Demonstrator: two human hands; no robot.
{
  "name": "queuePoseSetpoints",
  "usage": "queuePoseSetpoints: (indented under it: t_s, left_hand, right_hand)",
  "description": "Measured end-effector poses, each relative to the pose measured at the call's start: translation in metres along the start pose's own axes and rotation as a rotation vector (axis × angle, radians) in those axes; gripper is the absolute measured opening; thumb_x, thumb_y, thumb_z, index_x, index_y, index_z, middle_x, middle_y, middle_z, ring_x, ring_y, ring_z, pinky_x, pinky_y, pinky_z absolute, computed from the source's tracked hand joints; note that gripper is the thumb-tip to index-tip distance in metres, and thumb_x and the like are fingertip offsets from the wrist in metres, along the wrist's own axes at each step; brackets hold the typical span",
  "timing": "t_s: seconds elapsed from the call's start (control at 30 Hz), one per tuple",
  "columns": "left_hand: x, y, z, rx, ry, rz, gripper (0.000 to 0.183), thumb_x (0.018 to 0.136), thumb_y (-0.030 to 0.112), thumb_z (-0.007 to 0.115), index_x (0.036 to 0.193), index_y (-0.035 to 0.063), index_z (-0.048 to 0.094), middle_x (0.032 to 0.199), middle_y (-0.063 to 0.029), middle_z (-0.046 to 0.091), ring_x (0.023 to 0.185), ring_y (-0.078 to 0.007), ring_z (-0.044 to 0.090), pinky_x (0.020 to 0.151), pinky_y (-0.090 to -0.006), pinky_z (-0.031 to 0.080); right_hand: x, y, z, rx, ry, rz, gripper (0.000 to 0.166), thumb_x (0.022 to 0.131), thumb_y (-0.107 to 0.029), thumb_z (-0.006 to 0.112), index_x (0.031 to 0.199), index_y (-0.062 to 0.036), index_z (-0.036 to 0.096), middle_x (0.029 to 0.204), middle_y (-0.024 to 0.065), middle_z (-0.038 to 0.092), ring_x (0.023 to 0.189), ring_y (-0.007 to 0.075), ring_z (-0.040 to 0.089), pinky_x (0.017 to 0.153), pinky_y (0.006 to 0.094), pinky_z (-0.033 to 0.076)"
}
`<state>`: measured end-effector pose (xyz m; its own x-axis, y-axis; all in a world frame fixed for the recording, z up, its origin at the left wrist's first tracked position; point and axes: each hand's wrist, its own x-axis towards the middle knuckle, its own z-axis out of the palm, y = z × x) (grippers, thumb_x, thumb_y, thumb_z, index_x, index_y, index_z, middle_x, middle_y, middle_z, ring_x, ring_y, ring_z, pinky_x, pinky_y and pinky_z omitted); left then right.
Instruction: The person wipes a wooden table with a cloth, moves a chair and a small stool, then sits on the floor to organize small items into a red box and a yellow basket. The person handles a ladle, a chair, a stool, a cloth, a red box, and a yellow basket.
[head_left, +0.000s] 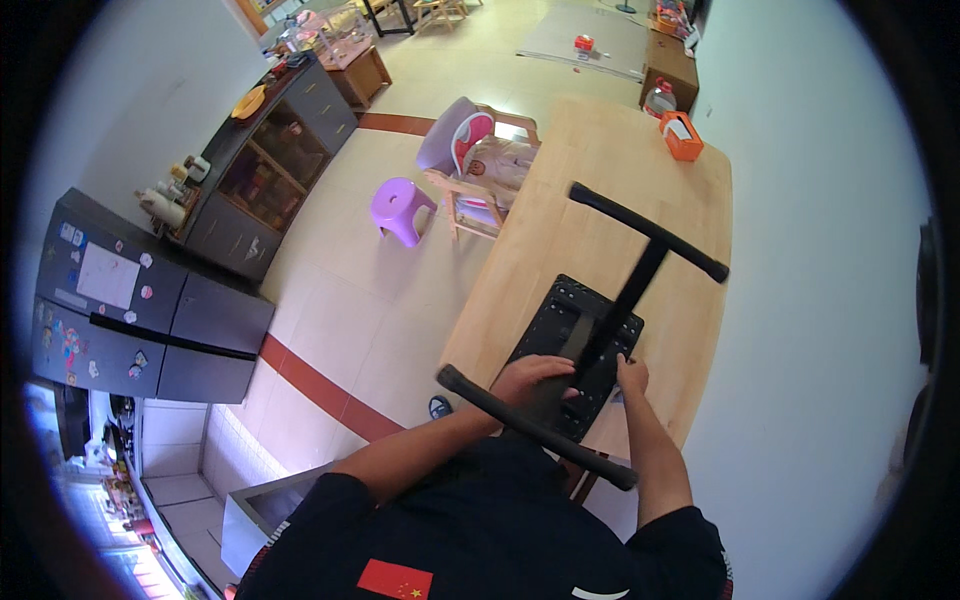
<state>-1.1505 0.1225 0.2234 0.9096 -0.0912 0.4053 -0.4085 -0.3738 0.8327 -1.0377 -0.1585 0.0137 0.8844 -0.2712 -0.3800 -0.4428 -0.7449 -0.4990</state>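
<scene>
A black folding bench or stool lies upside down on the wooden table (600, 157), its perforated underside panel (561, 304) facing up. Two crossed metal legs rise from it, ending in a far crossbar (649, 231) and a near crossbar (525, 427) with rounded end caps. My left hand (529, 382) reaches past the near crossbar and wraps a leg close to the crossing. At the panel's right edge is my right hand (634, 377), thumb and fingers drawn together. Whether something small is between those fingertips is unclear.
An orange tissue box (682, 136) stands at the table's far right corner, beside a large plastic bottle (660, 99). Left of the table are a wooden-armed chair (450, 139) and a purple stool (401, 206). A wall (802, 300) runs along the right. A grey refrigerator (150, 300) stands left.
</scene>
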Motion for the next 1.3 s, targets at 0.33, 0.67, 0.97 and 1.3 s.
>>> queuePoseSetpoints:
  t_s: [0.33, 0.67, 0.97, 1.3]
  left_hand:
    - [-0.001, -0.008, -0.005, 0.094, -0.331, 0.058, 0.054, 0.090, 0.004, 0.077, 0.142, 0.0055, 0.064, 0.145, -0.0196, 0.065, 0.121, -0.0364, 0.070, 0.102, -0.0429, 0.058]
    - [-0.084, -0.062, -0.117, 0.037, -0.340, -0.384, 0.077, 0.099, 0.023, 0.074, 0.164, 0.0038, 0.036, 0.157, -0.0223, 0.049, 0.116, -0.0345, 0.068, 0.097, -0.0414, 0.057]
    - [-0.171, -0.151, -0.343, -0.148, -0.238, -0.772, 0.066, 0.106, 0.045, 0.065, 0.154, 0.0017, 0.053, 0.142, -0.0231, 0.065, 0.117, -0.0330, 0.070, 0.101, -0.0402, 0.055]
    - [-0.182, -0.217, -0.489, -0.435, -0.006, -0.927, 0.071, 0.110, 0.050, 0.059, 0.161, 0.0019, 0.046, 0.139, -0.0183, 0.069, 0.122, -0.0253, 0.069, 0.106, -0.0372, 0.052]
  right_hand:
    - [-0.157, 0.042, 0.029, 0.551, 0.279, -0.036, 0.038, 0.106, -0.033, 0.061, 0.106, 0.0037, 0.072, 0.101, 0.0198, 0.074, 0.097, 0.0354, 0.070, 0.092, 0.0432, 0.054]
    - [-0.250, -0.077, 0.122, 0.477, -0.067, -0.260, 0.037, 0.110, -0.029, 0.060, 0.102, 0.0019, 0.078, 0.090, 0.0094, 0.076, 0.087, 0.0167, 0.070, 0.081, 0.0333, 0.054]
    - [-0.321, -0.347, 0.231, 0.604, -0.576, -0.083, 0.039, 0.111, -0.036, 0.057, 0.116, -0.0019, 0.077, 0.101, 0.0099, 0.076, 0.092, 0.0186, 0.070, 0.083, 0.0364, 0.057]
    - [-0.339, -0.513, 0.336, 0.476, -0.688, -0.242, 0.043, 0.109, -0.039, 0.061, 0.119, -0.0005, 0.078, 0.104, 0.0078, 0.077, 0.097, 0.0150, 0.067, 0.087, 0.0309, 0.054]
